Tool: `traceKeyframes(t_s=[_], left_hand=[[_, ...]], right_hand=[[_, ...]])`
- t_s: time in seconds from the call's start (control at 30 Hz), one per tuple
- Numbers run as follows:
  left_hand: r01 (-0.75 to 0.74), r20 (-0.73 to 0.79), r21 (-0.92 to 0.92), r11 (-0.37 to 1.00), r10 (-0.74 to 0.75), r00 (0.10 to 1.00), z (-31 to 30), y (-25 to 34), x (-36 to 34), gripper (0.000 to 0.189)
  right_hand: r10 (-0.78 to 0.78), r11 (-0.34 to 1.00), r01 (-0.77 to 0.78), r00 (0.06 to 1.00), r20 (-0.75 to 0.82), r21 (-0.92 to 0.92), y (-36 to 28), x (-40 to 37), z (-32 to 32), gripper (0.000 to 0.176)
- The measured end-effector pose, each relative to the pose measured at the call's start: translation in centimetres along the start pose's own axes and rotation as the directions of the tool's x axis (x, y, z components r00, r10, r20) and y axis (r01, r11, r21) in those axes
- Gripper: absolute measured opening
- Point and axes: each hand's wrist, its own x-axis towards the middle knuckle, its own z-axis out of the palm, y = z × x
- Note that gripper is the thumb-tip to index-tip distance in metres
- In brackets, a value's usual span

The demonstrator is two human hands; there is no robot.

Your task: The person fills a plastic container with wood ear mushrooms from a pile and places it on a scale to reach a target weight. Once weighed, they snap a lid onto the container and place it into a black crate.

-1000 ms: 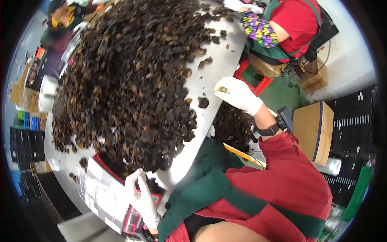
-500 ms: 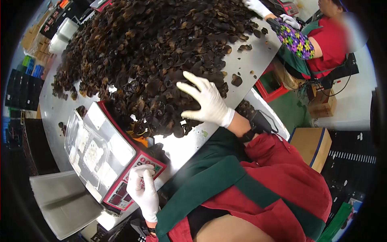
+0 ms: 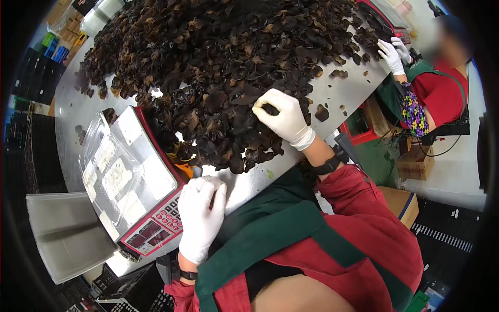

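A broad heap of dark brown, fungus-like pieces (image 3: 208,57) covers much of the metal table (image 3: 332,93). My right hand (image 3: 283,117), in a white glove, is at the heap's near right edge, thumb and fingertips pinched together; whatever may be between them is too small to make out. My left hand (image 3: 201,216), also white-gloved, is beside the keypad of the red and white scale (image 3: 166,216), fingers curled with the thumb close to them. Its grip is hidden. A clear plastic tray (image 3: 117,174) lies on the scale's plate.
At the upper right a co-worker (image 3: 436,93) in white gloves is by the table and a second scale (image 3: 387,21). A grey bin (image 3: 67,234) stands at the lower left. Beyond the table's right edge are a red crate (image 3: 358,130) and cardboard boxes (image 3: 416,161).
My right hand has moved right and closed from spread fingers to a pinch. My left hand has shifted up and right. The co-worker's hands have drawn back from the heap; the view has shifted.
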Motion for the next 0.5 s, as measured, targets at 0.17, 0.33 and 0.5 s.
traceKeyframes(t_s=[0.17, 0.33, 0.5], left_hand=[[0.002, 0.007, 0.103, 0.995, -0.003, 1.000, 0.6, 0.3, 1.2, 0.006], [-0.022, -0.124, 0.054, 0.998, 0.028, 0.992, -1.8, 1.3, 0.9, 0.011], [0.225, -0.578, 0.278, 0.934, -0.024, 0.816, -8.7, -4.0, -3.1, 0.017]], right_hand=[[0.282, 0.917, -0.314, 0.946, 0.158, 0.245, -0.5, 2.6, -1.5, 0.013], [0.443, 0.695, -0.554, 0.832, 0.334, 0.459, 0.3, 5.0, -2.5, 0.018], [0.470, 0.604, -0.609, 0.793, 0.386, 0.515, -0.3, 6.4, -2.2, 0.026]])
